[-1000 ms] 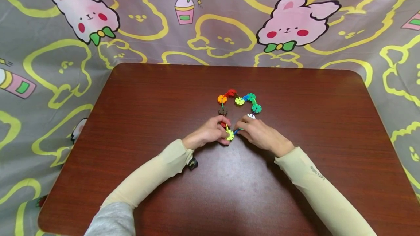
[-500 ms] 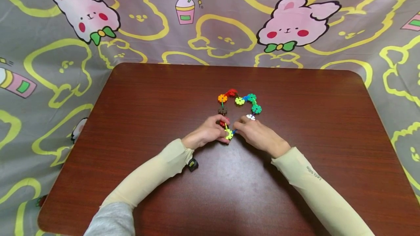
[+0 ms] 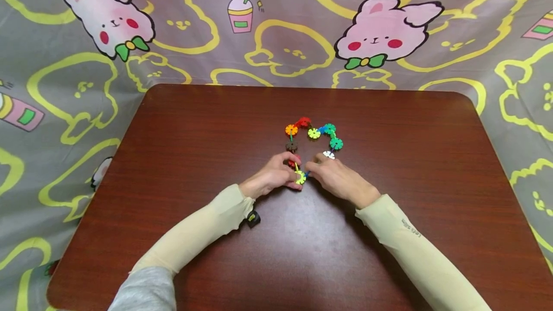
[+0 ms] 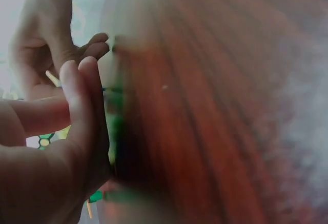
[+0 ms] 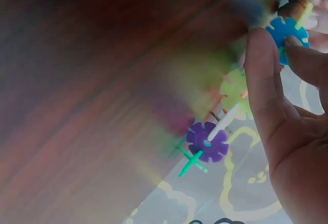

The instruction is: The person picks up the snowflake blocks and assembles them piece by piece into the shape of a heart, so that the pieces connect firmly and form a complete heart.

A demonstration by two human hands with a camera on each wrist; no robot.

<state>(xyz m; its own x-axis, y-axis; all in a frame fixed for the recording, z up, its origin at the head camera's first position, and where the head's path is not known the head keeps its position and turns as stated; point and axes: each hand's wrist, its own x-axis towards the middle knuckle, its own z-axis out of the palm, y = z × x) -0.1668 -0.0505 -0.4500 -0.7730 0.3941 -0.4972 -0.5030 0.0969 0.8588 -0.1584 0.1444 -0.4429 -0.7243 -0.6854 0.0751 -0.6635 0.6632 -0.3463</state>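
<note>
A ring-like chain of notched plastic discs lies on the brown table, its near end between my two hands. My left hand (image 3: 274, 173) holds the yellow-green disc (image 3: 300, 177) at that near end, beside a red disc (image 3: 294, 160) that its fingers partly cover. My right hand (image 3: 339, 176) pinches a blue disc (image 5: 287, 37) between thumb and fingers; the head view shows only a sliver of it, right at the yellow-green disc. Just past the right fingers is a white disc (image 3: 329, 155). In the right wrist view, a purple disc (image 5: 207, 142) appears farther along the chain.
The chain's far side carries an orange disc (image 3: 291, 129), a brown disc (image 3: 292, 145) and green discs (image 3: 336, 143). A small black object (image 3: 253, 218) is at the left sleeve cuff. Behind the table (image 3: 207, 124) hangs a patterned cloth (image 3: 294, 23).
My right hand has shifted slightly left, toward the left hand, so more of the white disc shows. The yellow-green disc has moved slightly left. The head view has shifted a little.
</note>
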